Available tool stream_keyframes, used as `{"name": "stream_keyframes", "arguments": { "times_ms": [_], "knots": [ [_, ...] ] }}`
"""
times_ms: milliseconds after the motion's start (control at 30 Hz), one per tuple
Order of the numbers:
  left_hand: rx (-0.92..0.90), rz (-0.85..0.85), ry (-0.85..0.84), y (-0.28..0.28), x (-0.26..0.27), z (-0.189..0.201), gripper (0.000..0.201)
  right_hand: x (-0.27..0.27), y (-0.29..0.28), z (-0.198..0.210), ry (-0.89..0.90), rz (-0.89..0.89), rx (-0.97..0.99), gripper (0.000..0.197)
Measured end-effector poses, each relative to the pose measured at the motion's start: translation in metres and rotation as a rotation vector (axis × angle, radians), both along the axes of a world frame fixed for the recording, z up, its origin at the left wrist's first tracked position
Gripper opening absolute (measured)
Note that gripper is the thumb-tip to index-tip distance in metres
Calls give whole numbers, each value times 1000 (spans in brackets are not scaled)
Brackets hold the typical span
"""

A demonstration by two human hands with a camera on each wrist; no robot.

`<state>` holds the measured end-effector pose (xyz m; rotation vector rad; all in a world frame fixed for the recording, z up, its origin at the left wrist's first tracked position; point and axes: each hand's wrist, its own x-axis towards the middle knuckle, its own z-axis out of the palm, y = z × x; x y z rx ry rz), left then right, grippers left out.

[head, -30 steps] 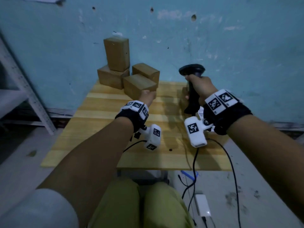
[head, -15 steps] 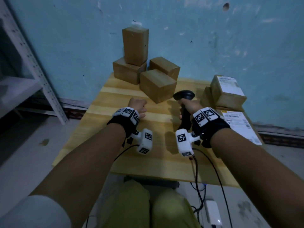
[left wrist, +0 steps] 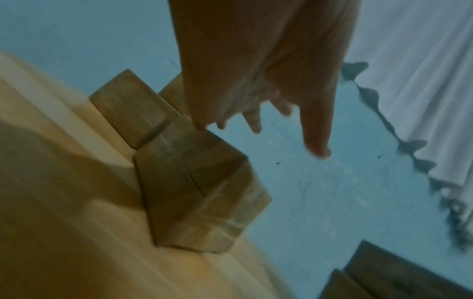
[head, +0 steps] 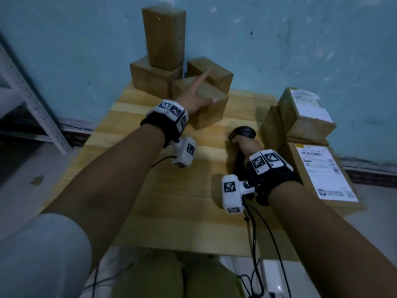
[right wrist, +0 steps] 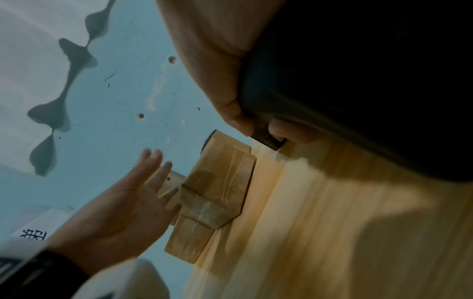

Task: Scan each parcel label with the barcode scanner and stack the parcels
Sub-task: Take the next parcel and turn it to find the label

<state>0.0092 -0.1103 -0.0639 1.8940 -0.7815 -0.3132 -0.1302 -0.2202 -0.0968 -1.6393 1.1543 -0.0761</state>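
Left hand (head: pixel 194 96): fingers spread, reaching over the nearest brown parcel (head: pixel 206 110) in the back cluster; contact unclear.
Right hand (head: pixel 247 147): curled around the barcode scanner (head: pixel 242 134), held upright above the bench (head: pixel 182 201).
Labelled parcels (head: pixel 307 112): stacked at the bench's right edge.

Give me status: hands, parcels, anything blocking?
Left hand open, reaching over nearest parcel. Right hand grips scanner. Labelled parcels stacked right. Nothing in the way.
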Motion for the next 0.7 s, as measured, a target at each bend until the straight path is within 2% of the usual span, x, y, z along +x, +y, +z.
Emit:
{"name": "stream_keyframes", "arguments": {
  "times_ms": [67,200,300,467,600,700],
  "knots": [
    [121,-109,-58,-11,0,-4,75,0,-1,0,15,15,-16,59],
    [595,-8,-438,-20,-4,-15,60,2,-6,-1,23,36,-27,57],
    [648,34,-548,-18,-14,-16,63,3,-5,-1,23,19,1,56],
    [784,66,-552,-14,-25,-3,65,5,-2,0,-4,-20,32,54],
    [838,89,-584,-14,-20,8,64,5,-1,-1,10,-27,4,61],
    [902,35,-598,-18,-16,13,65,7,-5,-4,14,-5,4,63]
  ]
}}
